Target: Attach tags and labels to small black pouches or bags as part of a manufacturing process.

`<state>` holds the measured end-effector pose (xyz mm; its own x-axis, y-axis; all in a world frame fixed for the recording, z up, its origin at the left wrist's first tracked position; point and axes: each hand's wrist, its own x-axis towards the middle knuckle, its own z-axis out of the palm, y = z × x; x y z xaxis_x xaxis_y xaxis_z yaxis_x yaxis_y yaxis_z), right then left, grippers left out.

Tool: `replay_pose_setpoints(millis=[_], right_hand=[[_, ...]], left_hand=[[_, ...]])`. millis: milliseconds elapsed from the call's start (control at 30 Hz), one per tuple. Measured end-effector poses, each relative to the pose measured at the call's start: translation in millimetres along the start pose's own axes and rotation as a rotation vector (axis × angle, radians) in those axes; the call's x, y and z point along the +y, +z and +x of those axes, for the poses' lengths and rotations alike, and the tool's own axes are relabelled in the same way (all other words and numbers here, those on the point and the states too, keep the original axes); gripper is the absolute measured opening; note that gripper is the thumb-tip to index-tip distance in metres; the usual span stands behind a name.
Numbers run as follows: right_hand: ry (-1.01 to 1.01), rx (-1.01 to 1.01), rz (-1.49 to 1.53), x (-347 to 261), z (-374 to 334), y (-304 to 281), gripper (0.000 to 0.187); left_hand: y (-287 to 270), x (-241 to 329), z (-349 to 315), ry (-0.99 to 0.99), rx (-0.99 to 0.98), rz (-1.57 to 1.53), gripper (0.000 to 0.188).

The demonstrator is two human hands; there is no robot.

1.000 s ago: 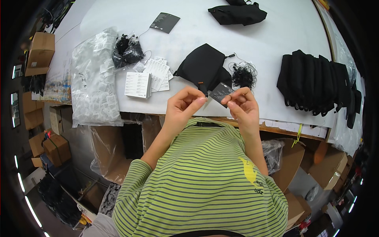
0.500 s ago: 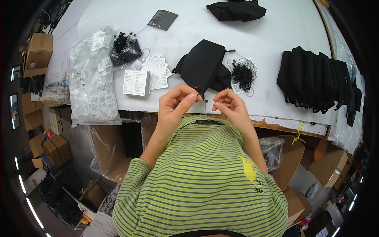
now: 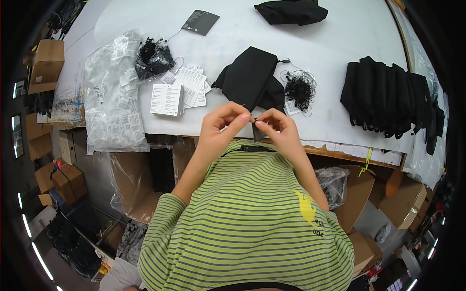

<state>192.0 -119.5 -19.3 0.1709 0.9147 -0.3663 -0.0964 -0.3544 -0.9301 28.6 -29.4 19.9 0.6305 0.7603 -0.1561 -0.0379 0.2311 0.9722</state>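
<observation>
A small dark tag (image 3: 256, 131) hangs with its long side up and down, just off the near edge of the white table (image 3: 330, 53), pinched between both hands. The left hand (image 3: 224, 123) and right hand (image 3: 280, 130) meet fingertip to fingertip, fingers curled tight on it. Just beyond lie a folded black cloth pouch (image 3: 252, 77) and a tangle of thin black strings (image 3: 298, 88)

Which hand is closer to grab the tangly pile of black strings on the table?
Probably the right hand. It sits just below the tangled pile of thin black strings, while the left hand is farther over, below the folded black fabric pouch. Both hands pinch a small dark tag between them.
</observation>
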Motion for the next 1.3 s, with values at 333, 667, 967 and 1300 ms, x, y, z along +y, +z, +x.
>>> replay_pose_setpoints(millis=[333,667,967,1300], right_hand=[[-0.048,-0.014,0.372,-11.9,-6.9,-1.5,0.010],[-0.077,-0.040,0.401,-11.5,-6.1,-1.1,0.012],[-0.071,-0.006,0.350,-9.2,-8.0,-0.7,0.012],[-0.081,0.022,0.288,-14.2,0.9,-1.1,0.013]], left_hand=[[4.5,-2.8,1.6,-0.106,-0.116,0.326,0.014],[2.7,-4.4,1.5,-0.089,-0.111,0.318,0.015],[4.3,-3.5,0.2,-0.084,-0.113,0.347,0.014],[0.7,-9.6,10.7,-0.022,-0.108,0.347,0.016]])
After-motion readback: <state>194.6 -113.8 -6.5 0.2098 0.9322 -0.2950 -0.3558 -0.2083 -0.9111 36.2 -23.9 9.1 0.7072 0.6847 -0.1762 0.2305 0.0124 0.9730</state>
